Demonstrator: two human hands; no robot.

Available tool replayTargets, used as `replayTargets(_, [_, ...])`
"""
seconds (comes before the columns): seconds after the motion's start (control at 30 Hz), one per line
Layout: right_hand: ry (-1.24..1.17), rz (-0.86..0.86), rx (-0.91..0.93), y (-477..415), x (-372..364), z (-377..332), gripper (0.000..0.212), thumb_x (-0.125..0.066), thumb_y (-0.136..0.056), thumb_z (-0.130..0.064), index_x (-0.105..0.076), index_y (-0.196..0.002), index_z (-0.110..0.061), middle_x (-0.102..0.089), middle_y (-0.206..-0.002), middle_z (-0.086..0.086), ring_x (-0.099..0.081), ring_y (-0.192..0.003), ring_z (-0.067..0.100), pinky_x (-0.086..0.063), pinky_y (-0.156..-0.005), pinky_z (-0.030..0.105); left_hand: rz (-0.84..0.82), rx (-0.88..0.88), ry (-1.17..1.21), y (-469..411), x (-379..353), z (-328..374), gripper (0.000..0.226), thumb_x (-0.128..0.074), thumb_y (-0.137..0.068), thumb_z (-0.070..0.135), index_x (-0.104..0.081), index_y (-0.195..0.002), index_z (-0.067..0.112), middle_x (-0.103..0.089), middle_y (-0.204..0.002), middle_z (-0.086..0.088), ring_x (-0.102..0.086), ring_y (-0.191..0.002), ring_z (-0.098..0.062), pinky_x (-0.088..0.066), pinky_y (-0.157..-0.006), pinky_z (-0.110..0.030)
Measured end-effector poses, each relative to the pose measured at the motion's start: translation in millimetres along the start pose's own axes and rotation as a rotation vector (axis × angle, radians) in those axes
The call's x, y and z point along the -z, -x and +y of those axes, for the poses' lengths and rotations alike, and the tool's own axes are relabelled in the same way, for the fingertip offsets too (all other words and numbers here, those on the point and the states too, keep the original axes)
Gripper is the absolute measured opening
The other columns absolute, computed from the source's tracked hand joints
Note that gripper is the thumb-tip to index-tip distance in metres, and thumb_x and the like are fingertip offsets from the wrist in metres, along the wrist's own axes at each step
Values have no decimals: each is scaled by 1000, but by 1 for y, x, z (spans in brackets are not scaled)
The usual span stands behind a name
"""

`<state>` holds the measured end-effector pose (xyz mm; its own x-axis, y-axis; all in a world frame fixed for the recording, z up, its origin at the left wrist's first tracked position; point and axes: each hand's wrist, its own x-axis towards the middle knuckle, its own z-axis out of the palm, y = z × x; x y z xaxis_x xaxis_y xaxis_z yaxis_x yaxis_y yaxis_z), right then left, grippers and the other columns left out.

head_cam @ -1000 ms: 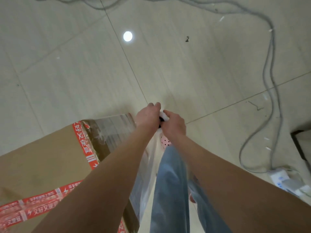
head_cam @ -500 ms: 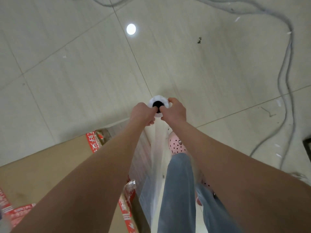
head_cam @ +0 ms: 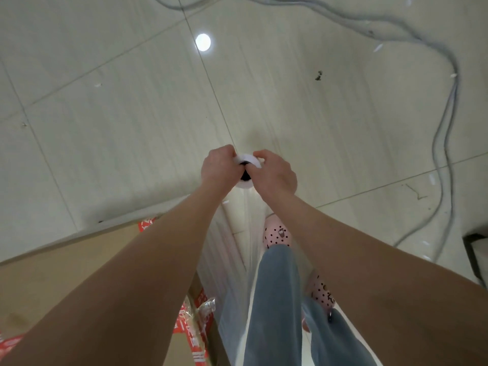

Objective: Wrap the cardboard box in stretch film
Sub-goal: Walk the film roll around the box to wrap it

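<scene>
Brown cardboard box (head_cam: 79, 262) at lower left, standing on the floor (head_cam: 132, 101), top face crossed by red printed tape (head_cam: 190, 331) near its right edge and again at the far corner. Clear stretch film (head_cam: 232, 260) hanging as a taut vertical sheet just beside the box's right side, running down from a white roll (head_cam: 244, 180) with a dark core hole, seen end-on. Crinkled film also clinging to the box edge near the tape at the bottom.

Both hands closed on the top end of the roll: left hand (head_cam: 219, 165) gripping it from the left, right hand (head_cam: 274, 170) gripping it from the right, thumbs close together over the core. Both bare forearms stretched forward and down from the bottom corners.

Below the roll, two legs in blue jeans (head_cam: 274, 299), right of the film sheet, with pink black-dotted slippers (head_cam: 277, 233) on the feet, one ahead of the other.

Pale tiled floor all round, thin joints crossing it, a round bright light reflection (head_cam: 203, 42) at upper centre. Grey cables (head_cam: 446, 143) looping from the top edge down the right side. Small dark speck (head_cam: 318, 75) and scattered white scraps on the tiles. Dark-edged object (head_cam: 478, 249) cut off at the right border, not identifiable.
</scene>
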<state>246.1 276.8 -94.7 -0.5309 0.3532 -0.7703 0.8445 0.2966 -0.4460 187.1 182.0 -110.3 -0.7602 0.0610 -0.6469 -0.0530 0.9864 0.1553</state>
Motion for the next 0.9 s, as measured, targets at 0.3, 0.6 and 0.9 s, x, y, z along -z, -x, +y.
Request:
replayTargets(0.3, [-306,-171,-51,-17,-32,-45,56,-64,-87,-25,-45,-139,-15,-52,-134,7,-64,-102,30,-54,-88,42,-118,334,510,-26,35,-38,29,-63,-85,25,-60,-98,-1,-66,-71,-9,-69,-63,-25,-61,-67,-36])
replayTargets(0.6, [-247,-193,-54,-23,-38,-62,24,-62,-85,-22,-61,-105,-10,-64,-99,4,-68,-86,34,-55,-82,48,-117,-98,-96,-43,51,-31,51,-51,-85,12,-49,-135,25,-60,-123,-5,-57,-111,-24,-49,-90,-35])
replayTargets(0.9, [-64,-185,-27,-38,-17,-78,40,-62,-86,-22,-56,-125,-19,-60,-115,-2,-58,-83,16,-51,-82,30,-106,74,6,-56,54,-25,14,-52,-77,8,-63,-81,14,-60,-81,-5,-59,-78,-26,-42,-62,-28])
